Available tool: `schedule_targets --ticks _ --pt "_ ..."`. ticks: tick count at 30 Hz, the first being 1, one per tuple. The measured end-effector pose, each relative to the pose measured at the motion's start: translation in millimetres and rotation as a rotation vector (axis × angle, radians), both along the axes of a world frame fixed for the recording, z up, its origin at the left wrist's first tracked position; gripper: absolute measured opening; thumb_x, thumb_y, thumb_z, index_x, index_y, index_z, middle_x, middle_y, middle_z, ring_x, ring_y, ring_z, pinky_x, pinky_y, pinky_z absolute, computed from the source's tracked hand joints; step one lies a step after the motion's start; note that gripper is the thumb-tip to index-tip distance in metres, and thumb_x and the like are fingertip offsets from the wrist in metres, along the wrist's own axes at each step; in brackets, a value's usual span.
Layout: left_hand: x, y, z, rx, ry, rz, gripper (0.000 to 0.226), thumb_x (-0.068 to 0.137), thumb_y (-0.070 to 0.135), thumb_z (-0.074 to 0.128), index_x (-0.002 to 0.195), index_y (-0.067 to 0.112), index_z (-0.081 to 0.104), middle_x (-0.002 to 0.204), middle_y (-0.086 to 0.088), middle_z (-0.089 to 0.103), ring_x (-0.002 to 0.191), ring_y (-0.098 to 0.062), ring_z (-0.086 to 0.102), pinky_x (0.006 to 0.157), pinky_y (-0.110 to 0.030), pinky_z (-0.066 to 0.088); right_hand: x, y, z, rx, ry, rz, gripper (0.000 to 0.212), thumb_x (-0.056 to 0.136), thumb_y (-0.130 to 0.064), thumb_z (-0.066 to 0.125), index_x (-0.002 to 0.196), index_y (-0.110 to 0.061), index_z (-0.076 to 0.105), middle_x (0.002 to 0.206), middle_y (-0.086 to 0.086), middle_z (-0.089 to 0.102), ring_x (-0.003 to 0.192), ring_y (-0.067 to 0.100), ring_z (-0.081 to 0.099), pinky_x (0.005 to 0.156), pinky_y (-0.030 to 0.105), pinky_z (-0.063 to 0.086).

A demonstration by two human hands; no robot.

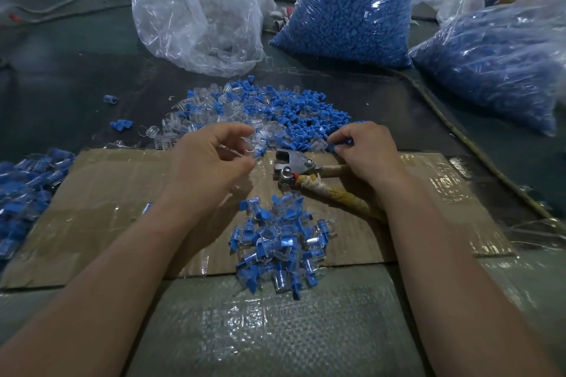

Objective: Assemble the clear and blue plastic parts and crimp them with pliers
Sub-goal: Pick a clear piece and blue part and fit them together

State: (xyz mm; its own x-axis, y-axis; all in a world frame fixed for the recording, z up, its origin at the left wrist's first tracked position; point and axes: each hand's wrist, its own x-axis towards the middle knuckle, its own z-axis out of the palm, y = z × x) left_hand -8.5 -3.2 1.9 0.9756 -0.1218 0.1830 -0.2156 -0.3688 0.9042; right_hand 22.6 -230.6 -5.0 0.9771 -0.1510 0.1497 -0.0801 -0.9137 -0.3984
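I'm watching the left hand (pixel 214 159) pinching a small clear plastic cap (pixel 255 145) in curled fingers while the right hand (pixel 367 153) is nipping a blue plastic plug (pixel 345 141) at its fingertips, the metal pliers (pixel 294 164) lying between them on taped brown cardboard (pixel 122 208).

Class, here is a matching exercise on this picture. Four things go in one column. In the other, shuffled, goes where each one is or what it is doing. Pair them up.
1 left hand
2 right hand
3 pliers
4 clear bag

a lies on the cardboard
b pinches a blue part
c stands behind the loose parts
d holds a clear part

Pairs: 1-d, 2-b, 3-a, 4-c.
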Motion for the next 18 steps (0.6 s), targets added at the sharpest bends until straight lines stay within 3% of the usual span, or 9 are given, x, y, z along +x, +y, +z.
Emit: schedule_targets --ticks 4,8,13,16,18 --pt "0 2 -1 -0.034 0.017 0.008 0.033 0.075 0.002 0.07 0.085 0.032 0.063 0.081 0.007 0.067 0.071 -0.003 0.065 0.066 -0.012 0.053 -2 1 0 0.057 -0.035 0.005 0.024 0.086 -0.01 0.062 0.107 -0.018 0.068 0.107 -0.001 0.067 0.085 0.005 0.05 0.08 0.02 0.039" --pt "0 1 -1 -0.068 0.039 0.003 0.033 0.074 0.001 0.071 0.084 0.031 0.063 0.081 0.005 0.068 0.074 -0.006 0.066 0.069 -0.019 0.056 -7 2 4 0.17 -0.092 0.004 0.026 0.084 -0.007 0.064 0.108 -0.016 0.066 0.1 -0.002 0.064 0.087 0.007 0.055 0.084 0.021 0.045" --pt "0 0 -1 -0.175 0.103 -0.027 0.03 0.074 -0.002 0.07 0.084 0.026 0.067 0.081 -0.001 0.069 0.078 -0.016 0.068 0.073 -0.027 0.058 -13 6 10 0.274 -0.184 0.013 0.028 0.09 -0.006 0.055 0.114 -0.019 0.063 0.104 -0.005 0.055 0.087 0.0 0.05 0.074 0.004 0.037" --pt "0 -1 -2 -0.233 0.143 -0.041 0.025 0.073 -0.004 0.069 0.084 0.018 0.068 0.079 -0.005 0.07 0.078 -0.022 0.068 0.075 -0.037 0.058 -22 14 18 0.368 -0.192 0.087 0.028 0.09 -0.005 0.055 0.099 -0.03 0.063 0.098 -0.007 0.057 0.079 -0.002 0.053 0.066 -0.003 0.038" --pt "1 -1 -2 -0.225 0.14 -0.065 0.023 0.074 -0.005 0.068 0.083 0.016 0.067 0.079 -0.004 0.07 0.075 -0.018 0.068 0.073 -0.033 0.058 -30 24 24 0.481 -0.184 0.143 0.031 0.088 -0.005 0.058 0.086 -0.037 0.059 0.09 -0.012 0.062 0.079 0.001 0.059 0.068 0.004 0.045"
